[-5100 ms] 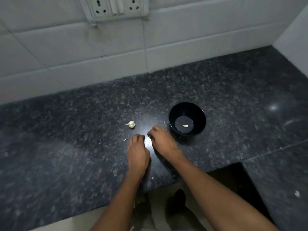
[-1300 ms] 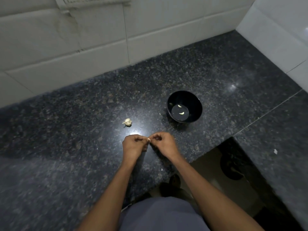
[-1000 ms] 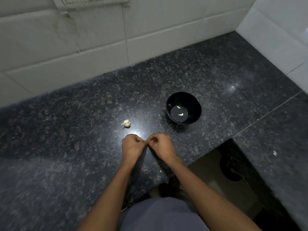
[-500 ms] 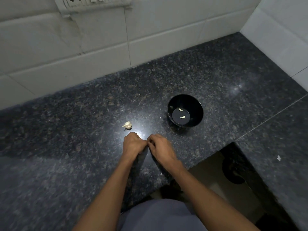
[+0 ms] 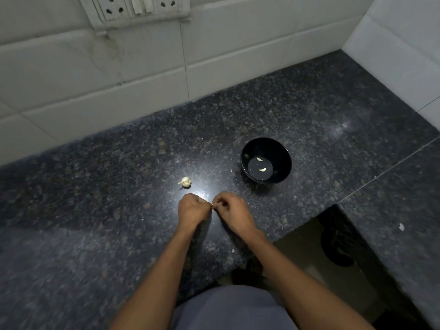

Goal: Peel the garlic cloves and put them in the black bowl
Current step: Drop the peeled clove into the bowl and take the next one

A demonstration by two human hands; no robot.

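Observation:
My left hand [image 5: 192, 210] and my right hand [image 5: 232, 210] meet just above the dark granite counter [image 5: 119, 186], fingers curled. Between their fingertips they pinch a small garlic clove [image 5: 212, 205], of which only a pale sliver shows. The black bowl [image 5: 281, 151] stands to the upper right of my hands with two peeled cloves [image 5: 262, 169] on its bottom. A small piece of garlic bulb [image 5: 185, 181] lies on the counter just beyond my left hand.
A white tiled wall with a socket plate [image 5: 135, 8] runs behind the counter, and another tiled wall closes the right side. The counter edge cuts in at the lower right, with the floor below. Tiny skin flakes [image 5: 233, 250] lie near the front edge.
Both hands stay together on the clove with small finger movements. The view has shifted slightly. The second peeled clove was added to the bowl since the oldest frame.

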